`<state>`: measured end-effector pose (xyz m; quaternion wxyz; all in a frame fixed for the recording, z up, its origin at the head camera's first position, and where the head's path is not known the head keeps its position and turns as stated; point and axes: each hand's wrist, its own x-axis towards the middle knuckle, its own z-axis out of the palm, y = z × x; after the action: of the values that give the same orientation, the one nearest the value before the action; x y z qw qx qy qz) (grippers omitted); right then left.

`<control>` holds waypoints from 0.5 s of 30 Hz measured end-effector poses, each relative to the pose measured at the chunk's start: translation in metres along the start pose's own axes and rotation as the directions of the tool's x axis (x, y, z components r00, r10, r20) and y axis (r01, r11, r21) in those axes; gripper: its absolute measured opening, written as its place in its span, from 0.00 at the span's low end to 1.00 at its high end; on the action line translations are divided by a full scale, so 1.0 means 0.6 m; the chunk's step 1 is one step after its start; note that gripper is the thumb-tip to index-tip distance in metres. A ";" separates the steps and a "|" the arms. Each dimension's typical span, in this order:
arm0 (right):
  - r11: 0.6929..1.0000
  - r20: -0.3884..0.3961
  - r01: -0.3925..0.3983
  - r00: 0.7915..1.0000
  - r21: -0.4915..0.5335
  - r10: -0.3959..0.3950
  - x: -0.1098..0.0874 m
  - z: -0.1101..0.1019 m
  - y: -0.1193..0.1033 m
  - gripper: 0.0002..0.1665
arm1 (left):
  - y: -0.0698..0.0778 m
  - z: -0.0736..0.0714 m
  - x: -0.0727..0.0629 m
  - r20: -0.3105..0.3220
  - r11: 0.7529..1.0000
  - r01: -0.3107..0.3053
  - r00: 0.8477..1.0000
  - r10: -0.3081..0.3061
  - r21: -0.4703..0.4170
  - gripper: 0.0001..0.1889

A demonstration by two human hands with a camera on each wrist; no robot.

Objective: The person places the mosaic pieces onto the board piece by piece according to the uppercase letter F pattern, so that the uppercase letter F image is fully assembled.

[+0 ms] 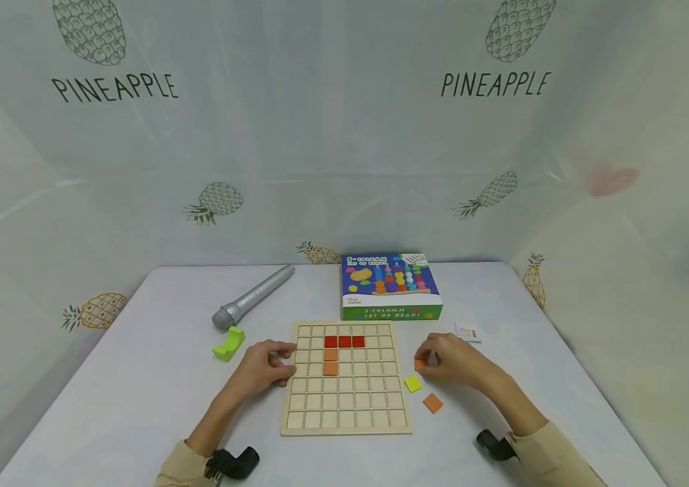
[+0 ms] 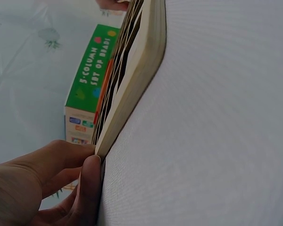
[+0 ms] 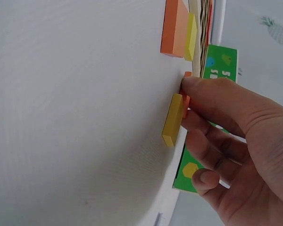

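Observation:
A pale wooden grid board point(image 1: 347, 431) lies flat on the table, with red tiles point(image 1: 345, 341) in a row and orange tiles point(image 1: 330, 362) in a column below the row's left end. My left hand point(image 1: 262, 367) holds the board's left edge; in the left wrist view its thumb and index finger meet at the board's side point(image 2: 127, 99). Right of the board, my right hand point(image 1: 450, 358) pinches a small orange tile point(image 3: 187, 101) between thumb and fingers. Close by that tile is a yellow tile point(image 3: 172, 121), mostly hidden under the hand in the head view.
Another yellow tile point(image 1: 413, 383) and a loose orange tile point(image 1: 432, 403) lie beside the board's right edge. Behind the board stands a bead-set box point(image 1: 391, 287). A silver microphone point(image 1: 255, 297) and a lime-green curved block point(image 1: 229, 343) lie at left, a small white printed piece point(image 1: 468, 332) at right.

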<state>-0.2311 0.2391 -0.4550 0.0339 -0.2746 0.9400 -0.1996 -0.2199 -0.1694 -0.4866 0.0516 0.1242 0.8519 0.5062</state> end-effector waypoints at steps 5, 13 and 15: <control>1.000 -0.006 -0.006 1.000 -0.006 0.006 0.001 0.000 -0.001 0.06 | 0.000 0.001 0.002 -0.008 1.000 0.007 1.000 -0.007 0.000 0.23; 1.000 -0.015 -0.006 1.000 -0.015 0.006 0.006 0.001 -0.003 0.05 | -0.003 0.003 0.004 -0.006 1.000 0.012 1.000 -0.011 0.016 0.24; 1.000 -0.014 0.002 1.000 -0.011 -0.002 0.010 0.002 -0.007 0.05 | -0.004 0.003 0.003 -0.007 1.000 0.014 1.000 -0.014 0.013 0.24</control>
<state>-0.2338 0.2325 -0.4544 0.0256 -0.2742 0.9410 -0.1965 -0.2219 -0.1685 -0.4894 0.0513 0.1169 0.8562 0.5007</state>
